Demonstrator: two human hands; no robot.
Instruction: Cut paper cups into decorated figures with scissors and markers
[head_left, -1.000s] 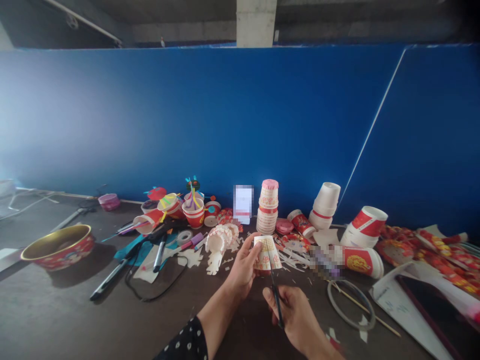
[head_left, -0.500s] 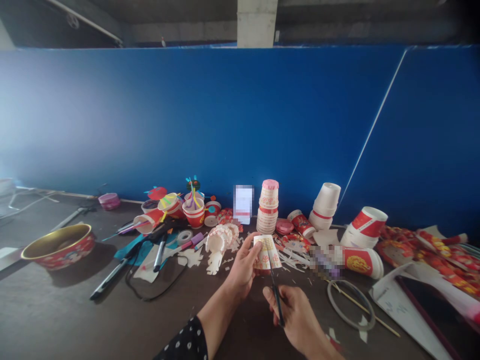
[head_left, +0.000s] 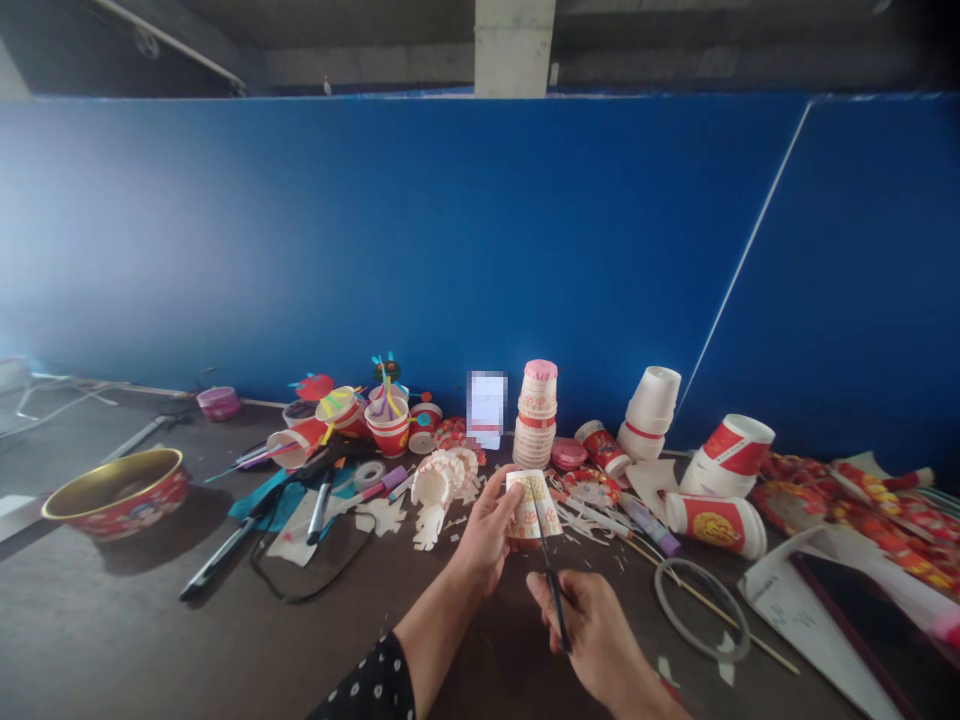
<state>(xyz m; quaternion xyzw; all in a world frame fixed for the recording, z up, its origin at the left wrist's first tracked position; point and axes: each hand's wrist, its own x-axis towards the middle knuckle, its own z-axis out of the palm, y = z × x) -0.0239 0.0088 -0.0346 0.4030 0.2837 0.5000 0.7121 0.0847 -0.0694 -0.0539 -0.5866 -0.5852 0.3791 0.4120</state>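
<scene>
Near the middle, my left hand (head_left: pixel 486 532) pinches the left edge of a pale patterned paper piece (head_left: pixel 545 520), thumb on its front. My right hand (head_left: pixel 585 622) is closed round the dark handles of scissors (head_left: pixel 555 598), below and right of the paper. The scissor blades point up over the paper's middle, along a line running through it. Behind the paper stands a tall stack of paper cups (head_left: pixel 535 415). White paper scraps (head_left: pixel 589 522) lie just to the right of the paper, and a cut paper cup (head_left: pixel 435 485) lies to its left.
A gold-rimmed red bowl (head_left: pixel 124 495) sits at the left. Pens, a black cable (head_left: pixel 322 590) and decorated cups (head_left: pixel 388 428) lie left of centre. At the right are a grey ring (head_left: pixel 701 610), a thin stick, a tipped red cup (head_left: pixel 716 525) and a dark tablet (head_left: pixel 862 620).
Both hands and the scissors have barely moved. The blades show as a thinner, straighter line over the paper.
</scene>
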